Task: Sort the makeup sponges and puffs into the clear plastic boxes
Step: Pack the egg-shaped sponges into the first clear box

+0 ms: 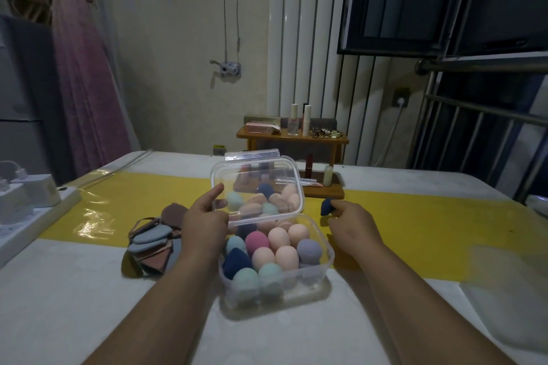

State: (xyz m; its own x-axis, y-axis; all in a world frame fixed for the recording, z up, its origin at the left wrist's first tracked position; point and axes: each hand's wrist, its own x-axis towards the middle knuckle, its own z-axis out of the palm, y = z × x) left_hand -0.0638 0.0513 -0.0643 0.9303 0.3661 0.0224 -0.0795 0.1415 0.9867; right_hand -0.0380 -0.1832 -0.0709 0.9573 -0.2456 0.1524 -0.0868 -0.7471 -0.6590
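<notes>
Now the left hand (pixel 207 216) holds the lid (pixel 258 181) up while the right hand (pixel 353 224) pinches 1 blue sponge (pixel 326 207), which probably drops into the box (pixel 328 258) next.

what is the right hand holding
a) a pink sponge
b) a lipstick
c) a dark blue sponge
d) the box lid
C: the right hand pinches a dark blue sponge beside the clear plastic box; the left hand holds the lid.

Puffs (pixel 149 243) partly behind left forearm (pixel 192 264); shelf trinkets (pixel 326 133) too small.
</notes>
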